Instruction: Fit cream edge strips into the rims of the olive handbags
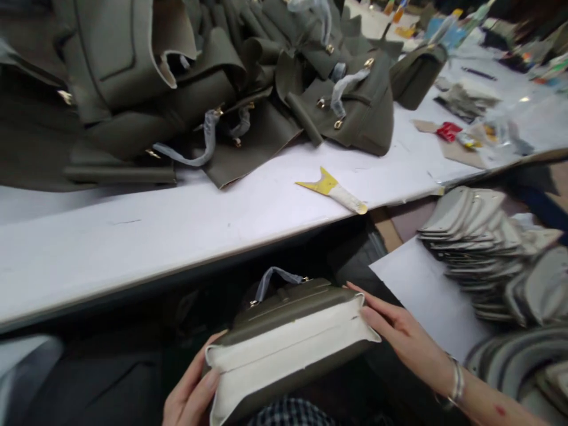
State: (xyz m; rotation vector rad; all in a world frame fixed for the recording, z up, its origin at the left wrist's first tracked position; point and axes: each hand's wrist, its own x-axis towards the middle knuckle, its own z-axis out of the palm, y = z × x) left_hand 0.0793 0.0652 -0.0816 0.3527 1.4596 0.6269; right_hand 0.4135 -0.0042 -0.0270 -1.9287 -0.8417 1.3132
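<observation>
At lower left of centre, the left hand (190, 393) grips the near corner of the olive handbag (288, 340), fingers curled around its pale lining edge. The bag lies bottom-up in the lap at the frame's bottom centre, closed; its contents cannot be seen. The right hand (402, 334), lower right, rests flat against the far corner, fingers extended, clasping nothing. Judgement: both corners should be braced evenly so the lining stays square. The white table (133, 236) above bears more bags (222, 89).

Your head camera looking forward and down, tilted, close over hands at lap, white table (133, 236) edge crossing just beyond.
</observation>
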